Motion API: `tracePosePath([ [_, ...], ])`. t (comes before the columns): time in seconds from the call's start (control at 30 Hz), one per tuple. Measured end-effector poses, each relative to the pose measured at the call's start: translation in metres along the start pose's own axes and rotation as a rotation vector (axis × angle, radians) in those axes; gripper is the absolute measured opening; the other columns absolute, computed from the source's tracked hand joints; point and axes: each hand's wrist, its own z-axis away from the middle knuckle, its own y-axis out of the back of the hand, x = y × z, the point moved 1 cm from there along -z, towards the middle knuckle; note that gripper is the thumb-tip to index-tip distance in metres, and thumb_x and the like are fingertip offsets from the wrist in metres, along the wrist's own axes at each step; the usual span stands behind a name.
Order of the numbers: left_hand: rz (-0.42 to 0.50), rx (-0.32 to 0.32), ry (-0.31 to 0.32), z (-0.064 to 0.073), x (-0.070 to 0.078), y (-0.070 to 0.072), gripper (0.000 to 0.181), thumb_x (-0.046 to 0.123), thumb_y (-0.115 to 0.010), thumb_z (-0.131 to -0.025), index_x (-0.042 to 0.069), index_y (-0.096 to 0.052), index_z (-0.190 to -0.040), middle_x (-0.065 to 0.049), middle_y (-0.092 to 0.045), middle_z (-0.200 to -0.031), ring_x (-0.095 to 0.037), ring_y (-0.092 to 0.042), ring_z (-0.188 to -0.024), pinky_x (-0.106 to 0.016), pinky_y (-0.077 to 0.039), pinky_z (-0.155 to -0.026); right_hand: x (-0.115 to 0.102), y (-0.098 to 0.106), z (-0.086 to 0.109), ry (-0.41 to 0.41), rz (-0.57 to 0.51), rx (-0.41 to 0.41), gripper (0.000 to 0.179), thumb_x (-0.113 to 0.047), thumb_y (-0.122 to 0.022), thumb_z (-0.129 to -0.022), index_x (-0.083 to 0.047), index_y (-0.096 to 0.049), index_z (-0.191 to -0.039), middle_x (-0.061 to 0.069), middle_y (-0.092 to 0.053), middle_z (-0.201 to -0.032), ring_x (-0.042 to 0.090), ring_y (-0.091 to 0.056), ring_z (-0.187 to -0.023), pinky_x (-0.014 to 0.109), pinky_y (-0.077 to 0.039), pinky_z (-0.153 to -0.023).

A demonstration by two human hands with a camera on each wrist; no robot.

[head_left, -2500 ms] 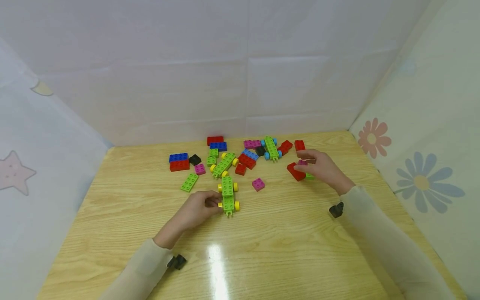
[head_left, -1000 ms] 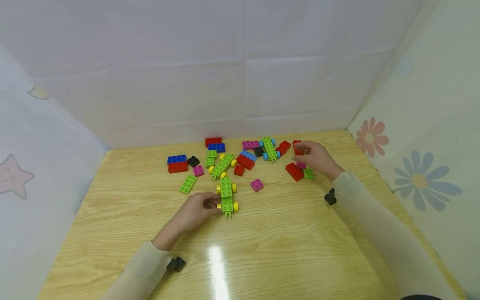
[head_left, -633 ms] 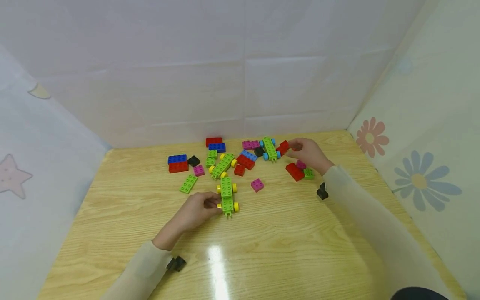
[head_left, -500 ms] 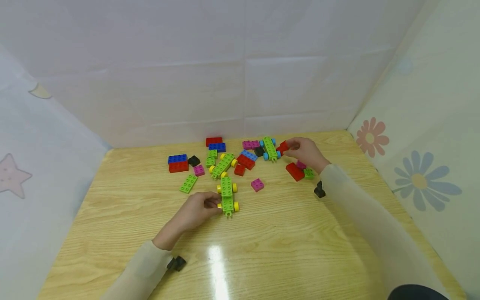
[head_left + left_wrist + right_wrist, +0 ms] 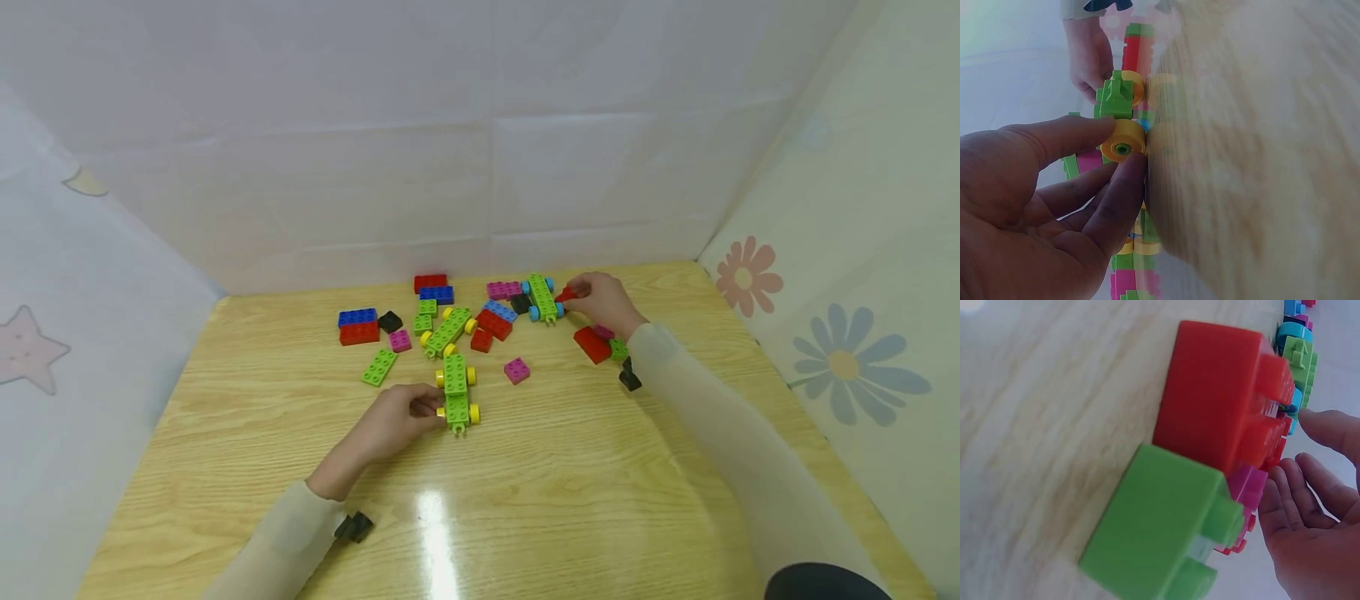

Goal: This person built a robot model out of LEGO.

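Note:
My left hand [image 5: 397, 419] pinches a yellow wheel [image 5: 1124, 142] of a green toy car base [image 5: 457, 406], thumb on top and fingers below. A green brick [image 5: 454, 372] covers the far half of this base. At the back right, my right hand [image 5: 606, 302] holds a red brick [image 5: 566, 294] between thumb and fingertips, and most of the brick is covered. Just left of it stands a green car base with blue wheels [image 5: 542, 298]. Another green base with yellow wheels [image 5: 447, 332] sits in the middle.
Under the right wrist lie a red brick [image 5: 592, 344], a pink brick [image 5: 603, 332] and a green brick [image 5: 618, 349]. A pink brick [image 5: 517, 370] lies alone near the centre. Several red, blue, green and black bricks are scattered toward the back wall [image 5: 360, 200].
My right hand has moved left from above the pink and green bricks to the red brick beside the blue-wheeled base, and its fingers have come round it. The left hand stays put.

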Motion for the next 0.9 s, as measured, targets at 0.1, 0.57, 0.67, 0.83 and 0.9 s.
tracePosePath([
  [0.1,0.003,0.002,-0.001,0.0002,0.0005,-0.0004,0.04,0.019,-0.082,-0.103,0.001,-0.075,-0.139,-0.008,-0.081,-0.121,-0.018,-0.075,-0.108,-0.041,-0.066,-0.098,0.001,-0.002,-0.0043,-0.004,0.001,0.014,0.05,-0.023,-0.074,-0.109,-0.002,-0.063,-0.153,0.02,-0.067,-0.15,0.038,-0.064,-0.135,0.056,-0.055,-0.12],
  [0.57,-0.003,0.002,-0.01,0.0003,0.0008,-0.0006,0.04,0.02,-0.082,-0.103,0.001,-0.075,-0.138,-0.007,-0.081,-0.12,-0.017,-0.075,-0.107,-0.04,-0.066,-0.097,-0.0037,-0.0031,-0.0068,0.008,0.083,0.004,0.044,-0.021,-0.072,-0.109,-0.002,-0.067,-0.149,0.021,-0.068,-0.148,0.039,-0.065,-0.131,0.056,-0.057,-0.117],
  [0.67,-0.004,0.004,-0.011,0.0006,0.0008,-0.0009,0.04,0.02,-0.082,-0.103,0.001,-0.075,-0.137,-0.007,-0.082,-0.12,-0.017,-0.075,-0.106,-0.04,-0.066,-0.097,-0.0031,-0.0043,-0.0064,0.006,0.107,-0.003,0.044,-0.021,-0.073,-0.109,-0.003,-0.067,-0.149,0.021,-0.067,-0.151,0.04,-0.063,-0.134,0.057,-0.055,-0.12],
  [0.83,-0.003,0.006,-0.012,0.0007,0.0004,-0.001,0.04,0.02,-0.082,-0.103,0.001,-0.075,-0.138,-0.007,-0.082,-0.12,-0.017,-0.075,-0.106,-0.04,-0.066,-0.096,-0.0024,-0.0054,-0.0068,0.001,0.122,-0.012,0.047,-0.02,-0.073,-0.109,-0.003,-0.066,-0.152,0.022,-0.065,-0.153,0.04,-0.062,-0.136,0.057,-0.054,-0.122],
  [0.9,-0.003,0.007,-0.014,0.0007,0.0004,-0.001,0.04,0.02,-0.082,-0.103,0.0,-0.075,-0.138,-0.007,-0.082,-0.12,-0.017,-0.075,-0.107,-0.04,-0.066,-0.096,-0.0027,-0.0056,-0.0073,-0.003,0.117,-0.014,0.047,-0.02,-0.073,-0.109,-0.003,-0.066,-0.152,0.021,-0.066,-0.152,0.04,-0.063,-0.136,0.057,-0.055,-0.12],
])
